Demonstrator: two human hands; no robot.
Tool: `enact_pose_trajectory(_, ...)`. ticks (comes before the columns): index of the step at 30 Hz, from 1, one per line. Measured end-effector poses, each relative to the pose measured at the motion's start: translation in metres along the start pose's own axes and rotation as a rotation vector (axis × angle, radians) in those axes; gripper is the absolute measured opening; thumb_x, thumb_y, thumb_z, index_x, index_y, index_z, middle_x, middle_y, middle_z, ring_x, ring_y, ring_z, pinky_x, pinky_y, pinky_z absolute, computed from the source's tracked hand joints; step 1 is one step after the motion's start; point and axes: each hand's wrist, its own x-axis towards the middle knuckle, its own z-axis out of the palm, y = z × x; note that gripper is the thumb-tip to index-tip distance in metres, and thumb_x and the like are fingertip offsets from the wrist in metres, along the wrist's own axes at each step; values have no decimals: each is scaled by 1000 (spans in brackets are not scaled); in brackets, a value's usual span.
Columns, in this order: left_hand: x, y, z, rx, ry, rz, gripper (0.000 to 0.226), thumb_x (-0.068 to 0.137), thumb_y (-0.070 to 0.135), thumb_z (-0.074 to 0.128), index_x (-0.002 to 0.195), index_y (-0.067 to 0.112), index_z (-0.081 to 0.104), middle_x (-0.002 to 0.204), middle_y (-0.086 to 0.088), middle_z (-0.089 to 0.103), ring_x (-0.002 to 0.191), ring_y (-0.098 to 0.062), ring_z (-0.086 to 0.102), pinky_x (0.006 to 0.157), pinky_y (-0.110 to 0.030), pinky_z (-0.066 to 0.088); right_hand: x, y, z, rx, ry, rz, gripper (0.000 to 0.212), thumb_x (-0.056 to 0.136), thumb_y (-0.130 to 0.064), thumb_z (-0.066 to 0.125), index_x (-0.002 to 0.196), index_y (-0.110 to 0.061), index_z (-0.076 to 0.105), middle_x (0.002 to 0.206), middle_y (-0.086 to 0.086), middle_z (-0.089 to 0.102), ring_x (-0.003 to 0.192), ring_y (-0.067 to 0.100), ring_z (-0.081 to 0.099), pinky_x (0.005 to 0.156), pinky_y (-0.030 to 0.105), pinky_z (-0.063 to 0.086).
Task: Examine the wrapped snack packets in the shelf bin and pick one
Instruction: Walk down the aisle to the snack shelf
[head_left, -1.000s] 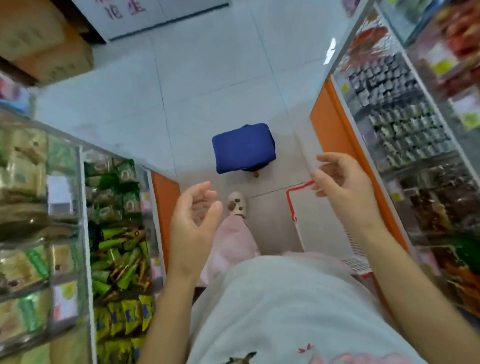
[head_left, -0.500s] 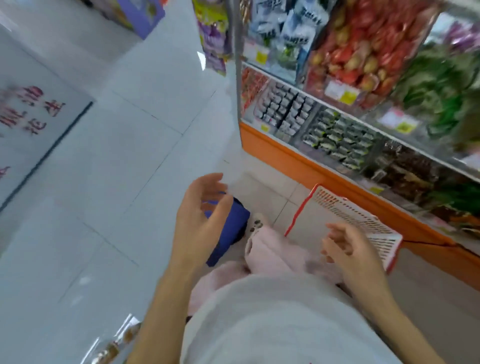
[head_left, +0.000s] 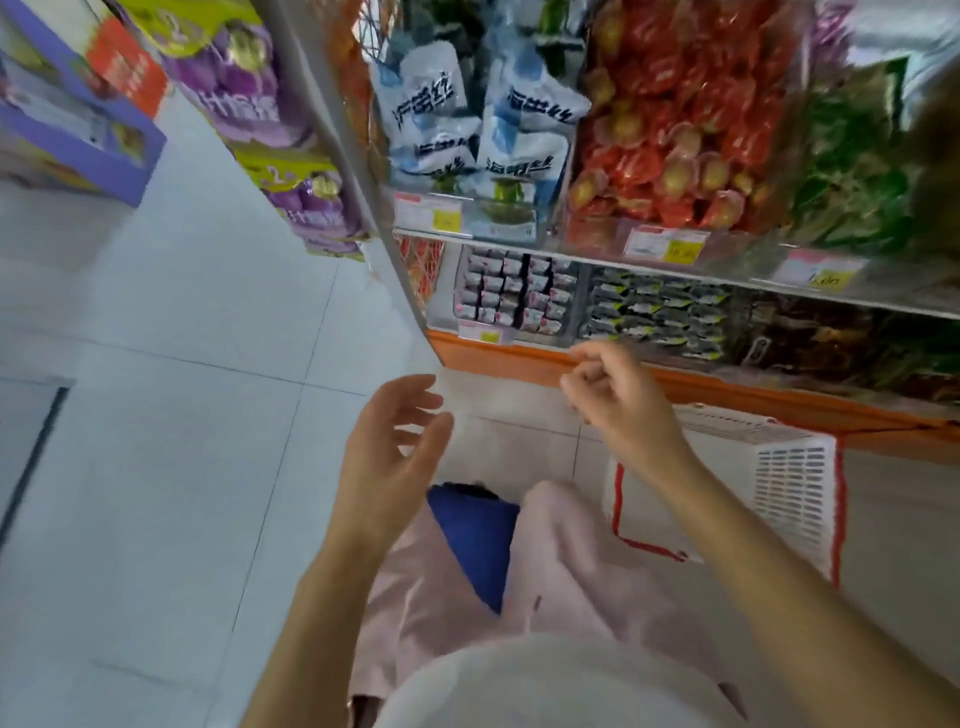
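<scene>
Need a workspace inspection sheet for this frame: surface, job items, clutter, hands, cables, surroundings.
Surface: pale tiled floor; shelf rack with an orange base on the right.
Job's things: lower shelf bins hold small pink-grey packets and black-green packets; none picked yet.
Clutter: white basket with a red rim on the floor; blue stool beside the person's leg.
Grippers: left hand open and empty; right hand loosely curled and empty, in front of the lower shelf, touching nothing.
Cables: nothing seen.
Surroundings: upper shelf holds white-blue bags, red packets and green packets; purple bags at the rack's end.
</scene>
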Motion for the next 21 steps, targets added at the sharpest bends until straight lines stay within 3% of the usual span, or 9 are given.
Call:
enact_pose_trajectory(3, 74, -54, 6, 100, -106, 54, 29, 85, 16, 62, 110, 29, 56, 105, 8, 61, 90, -2, 59, 69, -10, 45, 50, 42, 45, -41, 83, 24, 28, 90, -23, 59, 117, -15, 54, 89, -6, 59, 78, 6, 58, 65, 10, 43)
enact_pose_trajectory(5, 126, -94, 19, 211, -147, 148, 32, 85, 19, 63, 116, 26, 56, 113, 6, 56, 103, -10, 56, 78, -18, 46, 90, 75, 75, -88, 161, -5, 29, 90, -23, 59, 117, -13, 55, 85, -14, 56, 76, -2, 55, 64, 9, 44)
enact_pose_trajectory(8, 200, -151, 46, 375, -143, 333, 39, 85, 22, 65, 123, 19, 54, 127, -1, 50, 119, -20, 44, 96, -43, 45, 147, 124, 115, -141, 248, -98, 32, 90, -25, 58, 119, -12, 56, 89, -8, 59, 82, 9, 61, 72, 23, 52)
enact_pose_trajectory(10, 242, -184, 63, 413, -109, 472, 44, 84, 24, 66, 126, 18, 51, 131, -1, 45, 122, -21, 39, 100, -47, 40, 182, 153, 137, -176, 313, -207, 30, 90, -25, 58, 117, -13, 58, 91, -1, 63, 83, 14, 62, 74, 37, 54)
enact_pose_trajectory(13, 288, -222, 85, 394, -52, 667, 48, 81, 29, 61, 127, 17, 51, 133, -5, 44, 124, -26, 39, 101, -48, 39, 222, 180, 162, -224, 426, -436, 26, 89, -27, 54, 111, -15, 63, 86, -5, 63, 73, 6, 60, 65, 33, 53)
enact_pose_trajectory(16, 313, -252, 101, 395, -13, 816, 53, 83, 32, 58, 132, 16, 47, 135, -5, 44, 128, -19, 34, 106, -36, 31, 243, 197, 175, -328, 571, -635, 20, 87, -19, 57, 104, -12, 66, 86, -1, 66, 74, 10, 61, 66, 29, 53)
enact_pose_trajectory(21, 314, -274, 107, 454, 26, 907, 59, 89, 38, 57, 141, 20, 35, 142, 0, 41, 132, -14, 29, 104, -24, 18, 248, 205, 186, -443, 634, -700, 15, 86, -12, 62, 99, -8, 67, 87, 2, 66, 81, 16, 58, 75, 35, 50)
